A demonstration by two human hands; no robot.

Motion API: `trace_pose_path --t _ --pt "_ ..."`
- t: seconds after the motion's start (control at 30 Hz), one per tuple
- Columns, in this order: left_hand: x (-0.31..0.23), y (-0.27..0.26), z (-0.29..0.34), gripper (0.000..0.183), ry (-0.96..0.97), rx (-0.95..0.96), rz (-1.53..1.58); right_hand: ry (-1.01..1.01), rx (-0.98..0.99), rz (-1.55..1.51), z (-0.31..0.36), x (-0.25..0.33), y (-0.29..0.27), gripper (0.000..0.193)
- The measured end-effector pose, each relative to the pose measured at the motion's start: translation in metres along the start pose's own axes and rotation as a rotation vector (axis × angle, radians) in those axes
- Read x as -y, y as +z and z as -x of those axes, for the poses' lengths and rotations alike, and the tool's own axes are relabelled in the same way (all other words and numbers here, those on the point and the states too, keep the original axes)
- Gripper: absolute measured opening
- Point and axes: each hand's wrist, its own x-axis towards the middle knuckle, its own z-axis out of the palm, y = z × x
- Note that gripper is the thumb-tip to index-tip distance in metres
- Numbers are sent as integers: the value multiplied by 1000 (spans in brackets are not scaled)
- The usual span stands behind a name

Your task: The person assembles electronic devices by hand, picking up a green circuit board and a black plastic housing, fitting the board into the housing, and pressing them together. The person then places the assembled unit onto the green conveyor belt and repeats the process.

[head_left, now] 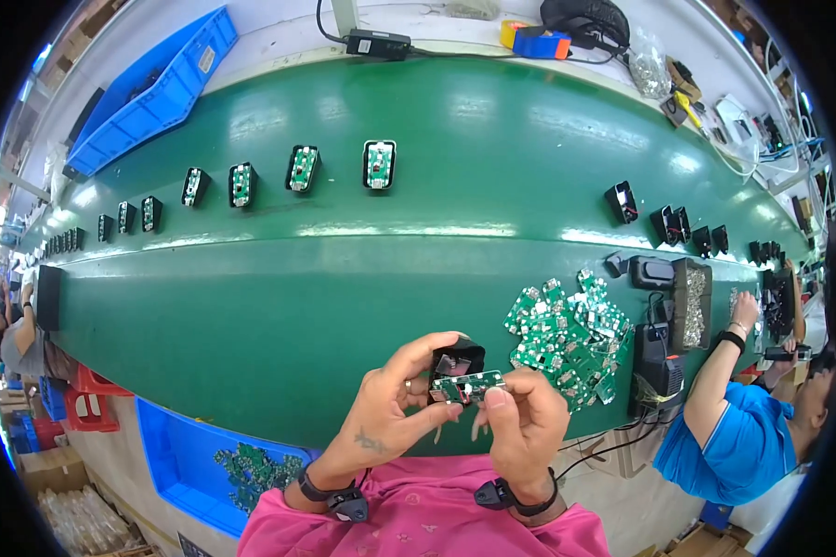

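Note:
Near the front edge of the green bench, my left hand (381,408) is closed around a small black plastic case (464,356), its open side facing up. A narrow green circuit board (481,381) lies tilted across the case's near edge. My right hand (528,420) pinches the right end of this board between thumb and fingers, while my left thumb touches its other end. What lies inside the case is mostly in shadow. Just to the right of my hands spreads a loose pile of green circuit boards (567,339).
Black cases with boards (379,165) stand in a row along the far left; other black cases (622,202) are at the far right. A tray of small metal parts (692,306) and a black device (658,371) flank the pile. Blue bins (158,93) (172,464) are left. A co-worker (734,436) sits right.

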Motion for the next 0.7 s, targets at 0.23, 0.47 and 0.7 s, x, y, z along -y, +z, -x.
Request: trace_pose_path --t 0.23,0.47,0.7 --pt "2 1 -4 61 5 -83 -147 106 25 -261 -12 -4 -1 15" --pt "24 5 -12 58 287 -96 -456 319 96 -334 -17 -6 -9 24" --pt "34 4 -21 58 499 -200 -667 92 244 208 -14 5 -11 19"
